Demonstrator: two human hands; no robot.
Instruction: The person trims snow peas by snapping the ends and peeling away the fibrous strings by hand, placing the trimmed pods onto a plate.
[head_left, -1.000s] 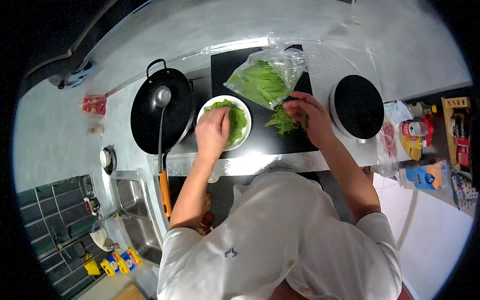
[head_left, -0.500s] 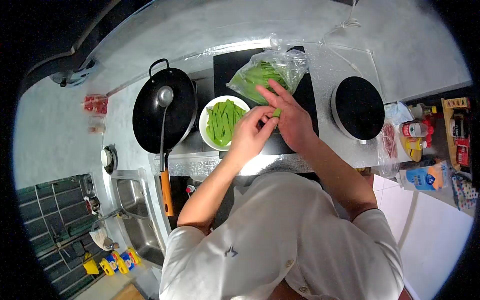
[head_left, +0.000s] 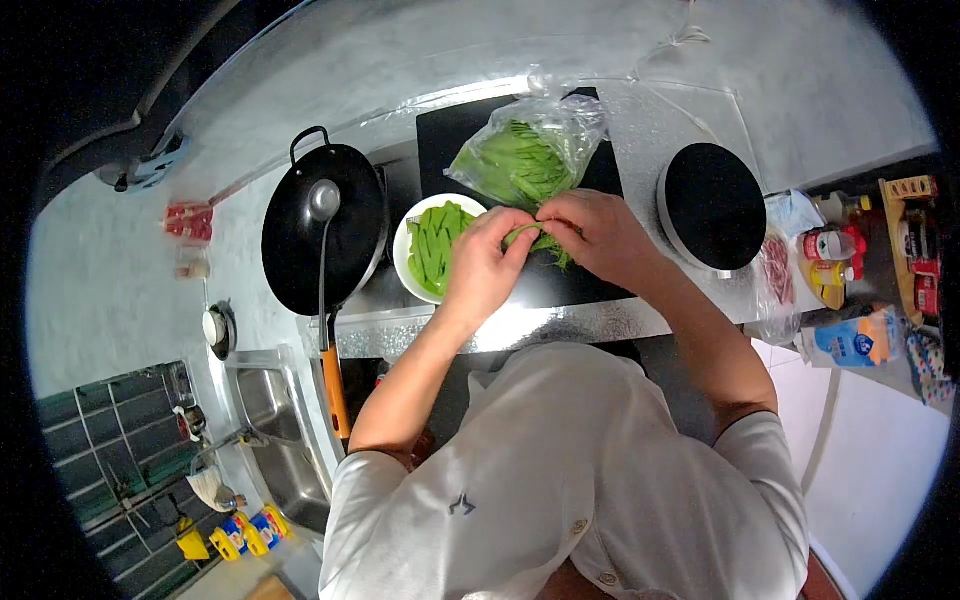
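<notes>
My left hand [head_left: 486,262] and my right hand [head_left: 592,236] meet over the black cooktop [head_left: 580,290], both pinching one green bean pod [head_left: 522,233]. Left of them, a white bowl [head_left: 402,262] holds several flat green pods [head_left: 436,245], its right side partly behind my left hand. Beyond my hands lies a clear plastic bag [head_left: 585,125] with more green pods [head_left: 530,160] inside. Thin green trimmings [head_left: 560,256] sit on the cooktop, partly hidden under my right hand.
A black wok [head_left: 300,240] with a ladle [head_left: 324,200] in it stands at the left, its orange handle over the counter edge. A round black hotplate [head_left: 712,208] is at the right. Bottles [head_left: 828,245] and packets stand farther right, and a sink [head_left: 285,450] is at lower left.
My left hand has come from the bowl to the middle, beside my right hand. My right hand's fingers, spread half a second ago, have closed on the pod.
</notes>
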